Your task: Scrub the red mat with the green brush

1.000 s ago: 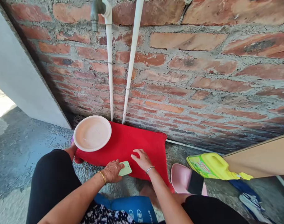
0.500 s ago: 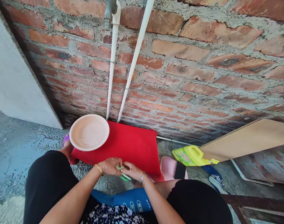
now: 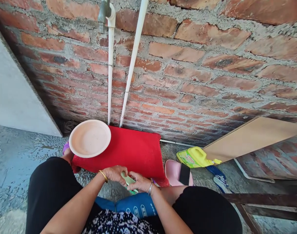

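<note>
A light green scrub brush [image 3: 128,179] with bright green bristles is between my two hands, low in the middle of the head view. My left hand [image 3: 115,175] has its fingers curled at the brush's near-left end. My right hand [image 3: 140,182] grips the brush's other end, thumb along it; the bristles underneath are mostly hidden. Just beyond my hands lies a red cloth or mat [image 3: 133,146]. On its left part rests a pale pink basin [image 3: 74,150], which seems to hold a little clear water.
Right of the red cloth are a pink object with a black panel [image 3: 171,174], a yellow-green detergent jug [image 3: 194,155] and a blue sandal [image 3: 221,182]. Two white pipes [image 3: 132,65] and a tap [image 3: 103,16] run along the brick wall. A board [image 3: 250,139] leans at right.
The brush has turned between my hands, so its pale green back shows more and its bristles less. The view has shifted slightly to the right.
</note>
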A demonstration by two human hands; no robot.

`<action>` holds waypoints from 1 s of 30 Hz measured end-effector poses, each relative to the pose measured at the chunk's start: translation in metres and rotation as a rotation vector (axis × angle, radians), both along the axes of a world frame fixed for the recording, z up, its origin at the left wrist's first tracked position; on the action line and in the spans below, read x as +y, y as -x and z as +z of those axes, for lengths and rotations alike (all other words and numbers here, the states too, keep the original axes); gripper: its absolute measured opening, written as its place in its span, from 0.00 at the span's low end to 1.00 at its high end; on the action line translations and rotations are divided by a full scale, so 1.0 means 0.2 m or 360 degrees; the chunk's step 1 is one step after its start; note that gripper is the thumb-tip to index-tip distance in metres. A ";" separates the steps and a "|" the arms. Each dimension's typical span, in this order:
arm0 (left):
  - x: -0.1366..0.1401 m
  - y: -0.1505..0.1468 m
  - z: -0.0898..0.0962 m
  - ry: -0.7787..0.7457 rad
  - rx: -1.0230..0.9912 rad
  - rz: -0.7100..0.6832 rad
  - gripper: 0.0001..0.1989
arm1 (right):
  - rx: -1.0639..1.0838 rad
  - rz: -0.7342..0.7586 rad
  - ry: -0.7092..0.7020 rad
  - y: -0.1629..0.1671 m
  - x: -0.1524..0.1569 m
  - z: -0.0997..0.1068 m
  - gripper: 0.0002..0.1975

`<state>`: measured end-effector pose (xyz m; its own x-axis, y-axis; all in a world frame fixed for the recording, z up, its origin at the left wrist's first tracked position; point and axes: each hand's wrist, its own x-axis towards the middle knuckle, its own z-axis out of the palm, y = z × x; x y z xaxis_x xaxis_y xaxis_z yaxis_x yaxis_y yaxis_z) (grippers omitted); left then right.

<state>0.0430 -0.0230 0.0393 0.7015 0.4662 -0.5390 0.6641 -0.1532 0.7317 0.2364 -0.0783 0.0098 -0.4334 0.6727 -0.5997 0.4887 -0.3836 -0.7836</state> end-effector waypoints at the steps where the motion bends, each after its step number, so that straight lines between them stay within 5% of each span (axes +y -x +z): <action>1: 0.01 0.00 -0.01 -0.0023 -0.0009 0.0024 0.23 | -0.0023 -0.0036 -0.0029 -0.01 0.00 -0.01 0.28; 4: 0.04 0.02 -0.06 -0.0305 0.0155 0.0260 0.23 | -0.0204 -0.0388 -0.0176 -0.06 0.03 -0.06 0.27; 9: 0.12 0.15 -0.17 -0.0610 0.0961 0.0460 0.26 | -0.0964 -0.1066 -0.0340 -0.23 0.08 -0.17 0.27; 14: 0.15 0.25 -0.25 -0.0451 0.1116 0.0549 0.32 | -0.1456 -0.0872 -0.0400 -0.26 0.07 -0.24 0.30; 19: 0.16 0.26 -0.27 -0.0386 0.1091 0.0612 0.35 | -0.1514 -0.0765 -0.0339 -0.25 0.08 -0.17 0.28; 26: 0.18 0.24 -0.27 -0.0318 0.1081 0.0724 0.31 | -0.1458 -0.1070 -0.0144 -0.42 0.05 -0.11 0.28; 30: 0.20 0.24 -0.28 -0.0316 0.1075 0.0728 0.31 | -0.1475 -0.1468 -0.0163 -0.57 0.01 -0.13 0.25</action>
